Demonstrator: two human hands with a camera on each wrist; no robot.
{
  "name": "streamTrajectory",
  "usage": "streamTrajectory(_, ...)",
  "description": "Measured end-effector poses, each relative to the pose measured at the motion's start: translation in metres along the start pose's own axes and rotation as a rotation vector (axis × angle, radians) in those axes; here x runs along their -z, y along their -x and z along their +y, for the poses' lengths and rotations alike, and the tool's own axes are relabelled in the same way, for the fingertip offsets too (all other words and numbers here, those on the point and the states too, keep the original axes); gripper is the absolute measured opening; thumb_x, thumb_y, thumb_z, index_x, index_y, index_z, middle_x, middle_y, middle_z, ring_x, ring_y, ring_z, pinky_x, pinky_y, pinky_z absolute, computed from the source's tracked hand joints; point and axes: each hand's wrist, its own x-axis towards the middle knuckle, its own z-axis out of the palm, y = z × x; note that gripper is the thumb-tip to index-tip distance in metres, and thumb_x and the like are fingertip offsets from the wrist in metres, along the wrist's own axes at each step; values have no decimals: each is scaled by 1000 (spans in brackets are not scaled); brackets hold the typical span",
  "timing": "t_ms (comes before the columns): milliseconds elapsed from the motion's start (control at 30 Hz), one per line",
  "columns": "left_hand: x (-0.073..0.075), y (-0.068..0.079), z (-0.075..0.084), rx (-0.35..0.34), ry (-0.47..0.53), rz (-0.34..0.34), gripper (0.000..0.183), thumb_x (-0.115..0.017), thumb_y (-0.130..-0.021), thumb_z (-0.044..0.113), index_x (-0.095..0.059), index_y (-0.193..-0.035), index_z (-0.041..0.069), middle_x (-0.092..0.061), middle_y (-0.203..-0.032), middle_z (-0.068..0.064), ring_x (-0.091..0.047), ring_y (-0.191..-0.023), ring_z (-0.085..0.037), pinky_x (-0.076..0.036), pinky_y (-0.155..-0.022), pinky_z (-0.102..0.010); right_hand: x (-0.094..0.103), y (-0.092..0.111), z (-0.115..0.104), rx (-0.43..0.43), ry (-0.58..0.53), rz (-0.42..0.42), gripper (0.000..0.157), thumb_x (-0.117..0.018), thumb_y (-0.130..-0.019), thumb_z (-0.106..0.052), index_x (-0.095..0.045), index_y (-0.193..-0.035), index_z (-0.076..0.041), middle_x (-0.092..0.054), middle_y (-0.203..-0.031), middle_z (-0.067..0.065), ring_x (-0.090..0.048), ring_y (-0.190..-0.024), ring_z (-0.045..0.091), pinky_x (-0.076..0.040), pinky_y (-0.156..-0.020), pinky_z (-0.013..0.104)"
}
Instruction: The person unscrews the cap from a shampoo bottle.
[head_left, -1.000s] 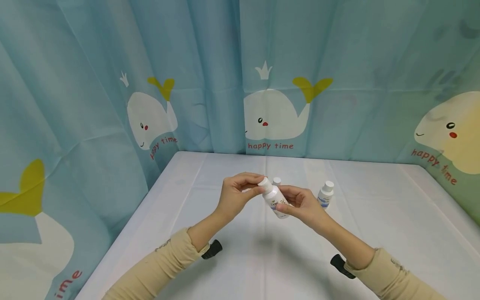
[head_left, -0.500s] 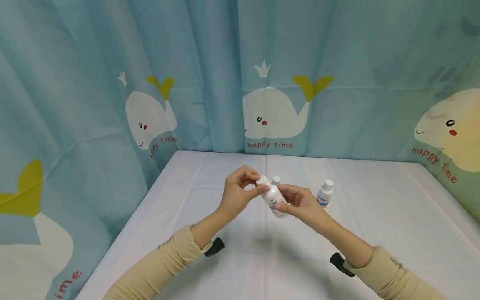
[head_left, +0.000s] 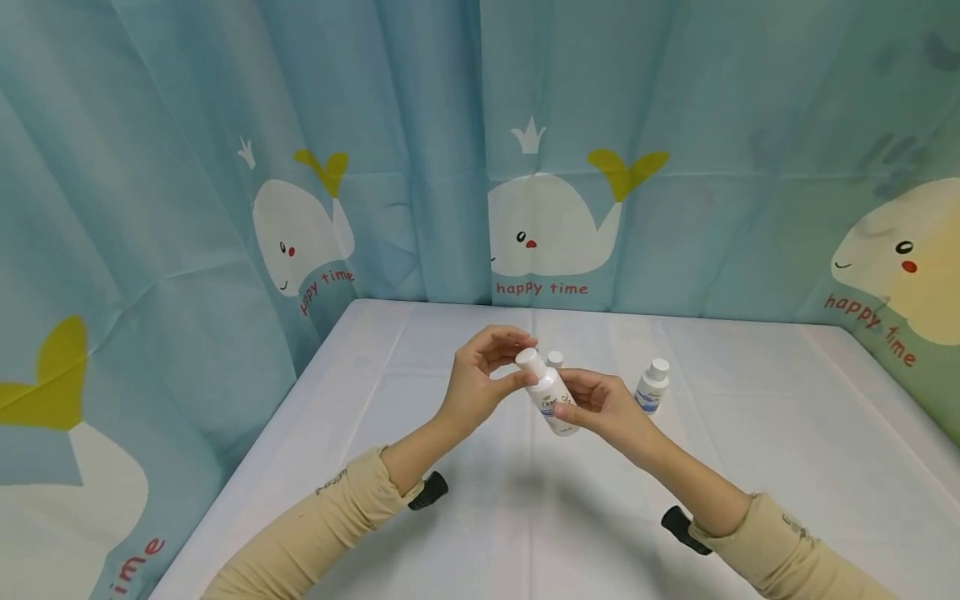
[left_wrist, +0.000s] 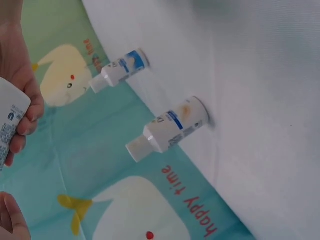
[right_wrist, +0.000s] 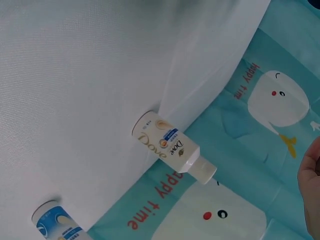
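In the head view, my right hand (head_left: 611, 408) grips a small white Dove bottle (head_left: 551, 398) by its body. The bottle tilts, its white cap (head_left: 529, 360) up and to the left, above the white table. My left hand (head_left: 483, 375) is at the cap, thumb against the neck and fingers curved over the far side; their exact contact there is unclear. In the left wrist view, part of the held bottle (left_wrist: 11, 112) shows at the left edge, with the right hand's fingers (left_wrist: 32, 102) behind it.
Two more capped Dove bottles stand upright on the white table (head_left: 450, 533): a blue-printed one (head_left: 651, 390) to the right, and a cream-labelled one (right_wrist: 162, 142) mostly hidden behind the held bottle in the head view. A whale-print curtain (head_left: 420, 167) hangs at the back and sides.
My left hand's fingers have rolled back from the cap and then reached forward over it again. The right hand keeps the bottle nearly in place; its label has turned a little.
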Motion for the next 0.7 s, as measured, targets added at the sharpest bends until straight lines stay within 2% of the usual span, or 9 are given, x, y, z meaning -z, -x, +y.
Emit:
streamTrajectory(67,1,0,0,20,37,-41,78,-66,-74,51,-54,-117,-13,-57,-115,-34,-60,-102,1,-51,-93,-24,0,0,0,-4,-1,2,49,-63,-91,-17,-48,-129,10,-53,-127,32,-62,-99,1,-53,-84,22)
streamTrajectory(200,4,2,0,86,91,-160,82,-59,-80,50,-44,-133,-11,-49,-133,-31,-54,-123,-18,-47,-100,-26,2,1,1,-7,-4,3,49,-62,-92,-17,-48,-129,10,-53,-127,32,-62,-99,1,-53,-85,22)
streamTrajectory(300,8,3,3,108,29,-281,84,-47,-86,54,-29,-144,-5,-40,-144,-25,-41,-134,-31,-41,-106,-30,3,1,0,-10,-7,3,49,-62,-92,-16,-47,-130,10,-52,-128,33,-63,-99,1,-53,-84,22)
streamTrajectory(400,10,4,6,100,-63,-369,79,-36,-92,54,-20,-149,1,-34,-149,-20,-33,-139,-30,-36,-110,-34,3,1,0,-9,-3,5,49,-62,-91,-16,-47,-130,11,-52,-127,33,-63,-98,1,-53,-83,22)
streamTrajectory(533,12,4,9,80,-102,-382,67,-34,-97,42,-25,-146,-2,-35,-148,-20,-34,-138,-29,-35,-111,-33,3,2,0,-2,4,4,48,-63,-91,-15,-48,-129,10,-53,-127,32,-63,-99,1,-53,-83,21)
streamTrajectory(700,13,4,9,73,-60,-371,51,-40,-100,22,-32,-142,-7,-41,-141,-24,-39,-134,-32,-38,-108,-31,3,3,0,-11,9,1,47,-64,-90,-13,-49,-130,7,-57,-127,23,-63,-101,2,-53,-85,21)
